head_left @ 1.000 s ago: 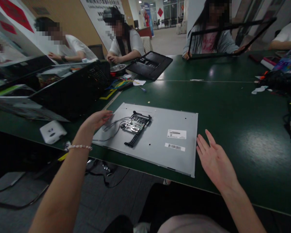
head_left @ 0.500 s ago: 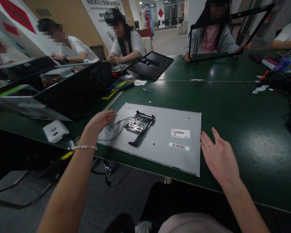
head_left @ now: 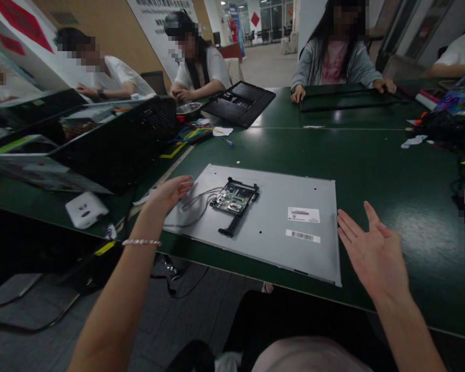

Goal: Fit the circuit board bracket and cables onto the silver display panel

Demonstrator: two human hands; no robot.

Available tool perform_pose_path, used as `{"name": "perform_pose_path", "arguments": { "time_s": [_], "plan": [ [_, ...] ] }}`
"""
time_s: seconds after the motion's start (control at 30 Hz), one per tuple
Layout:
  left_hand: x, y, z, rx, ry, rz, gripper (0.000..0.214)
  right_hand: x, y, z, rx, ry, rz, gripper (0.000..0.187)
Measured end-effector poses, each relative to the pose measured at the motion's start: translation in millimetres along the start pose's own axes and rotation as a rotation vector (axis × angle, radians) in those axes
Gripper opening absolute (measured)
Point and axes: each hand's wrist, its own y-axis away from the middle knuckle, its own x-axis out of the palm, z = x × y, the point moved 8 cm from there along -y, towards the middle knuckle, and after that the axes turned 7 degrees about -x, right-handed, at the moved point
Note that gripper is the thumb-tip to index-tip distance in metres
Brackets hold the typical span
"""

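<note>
A silver-grey display panel [head_left: 281, 194] lies back side up on the green table. Its back carries a black bracket with a green circuit board [head_left: 234, 200], and grey cables [head_left: 198, 197] run from it toward the left edge. Two white labels [head_left: 303, 215] are stuck on its right half. My left hand [head_left: 169, 195] is at the left edge, fingers stretched out; whether it touches the panel I cannot tell. At the right edge, my right hand [head_left: 374, 250] is open, palm up, its fingertips touching or very close to the panel.
Open computer cases [head_left: 116, 139] stand at the left, near a white device [head_left: 86, 209]. A black monitor cover [head_left: 242, 103] lies at the back. Across the table, a person holds a black frame [head_left: 344, 107]. Plastic bags and cables [head_left: 445, 121] lie at the far right.
The display panel has slid a little to the right, and both my hands have moved right with it. Across the table, the person has lowered the black frame onto the tabletop.
</note>
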Motion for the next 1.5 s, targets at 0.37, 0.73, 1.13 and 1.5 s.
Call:
{"name": "perform_pose_path", "arguments": {
  "time_s": [0.37,0.73,1.13,1.5],
  "plan": [
    [4.9,10.7,4.6,0.041,0.023,0.065,0.018,-24.3,-3.5,-8.0,-0.062,0.236,-0.028,0.078],
    [7.4,16.1,12.5,0.061,0.082,0.14,0.019,-39.7,-10.2,-8.2,-0.072,0.256,-0.036,0.078],
    [16.3,22.1,16.4,0.068,0.108,0.232,0.021,-41.7,-10.0,-1.2,-0.161,0.227,-0.15,0.082],
    [31.0,43.3,14.3,0.085,0.137,0.259,0.023,-41.9,-2.5,7.8,-0.214,0.231,-0.149,0.073]
  ]
}}
